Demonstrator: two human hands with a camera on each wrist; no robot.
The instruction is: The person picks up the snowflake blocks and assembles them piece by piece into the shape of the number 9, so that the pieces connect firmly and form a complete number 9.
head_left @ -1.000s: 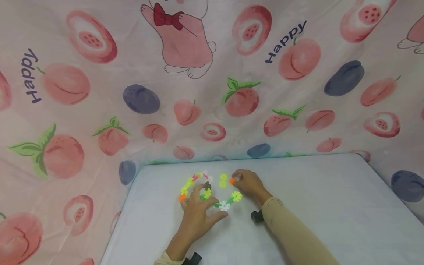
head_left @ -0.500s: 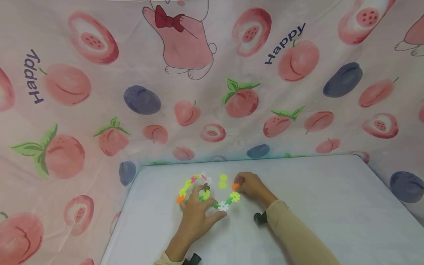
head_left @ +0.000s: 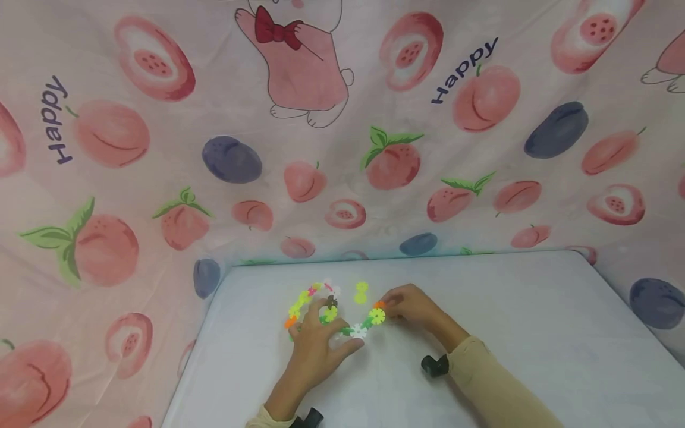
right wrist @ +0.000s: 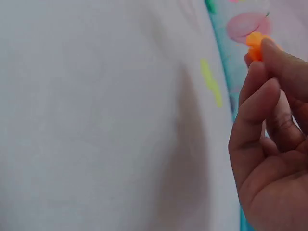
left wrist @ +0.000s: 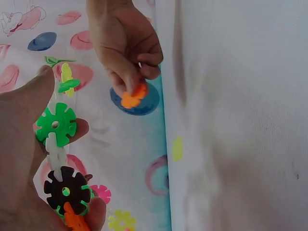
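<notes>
A chain of snowflake-shaped plastic discs in several colours curves around my left hand (head_left: 313, 348), which holds it with bent fingers. In the left wrist view a green disc (left wrist: 56, 124) and a black disc (left wrist: 67, 190) of the chain lie against those fingers. The chain's right end has a white disc (head_left: 358, 331) and a yellow disc (head_left: 377, 315). Just beyond that end, my right hand (head_left: 414, 306) pinches an orange snowflake disc (right wrist: 257, 45) between thumb and fingertips. In the head view the orange disc overlaps the yellow one; the left wrist view shows them apart.
Loose yellow-green discs (head_left: 361, 292) lie on the white table (head_left: 508, 345), beyond the chain. A fruit-patterned cloth (head_left: 342, 178) hangs behind the table's far edge. Dark camera mounts (head_left: 434, 365) sit at both wrists.
From beside the loose yellow-green discs, my right hand has brought the orange disc nearer to me, up to the chain's yellow end. The left hand has barely moved.
</notes>
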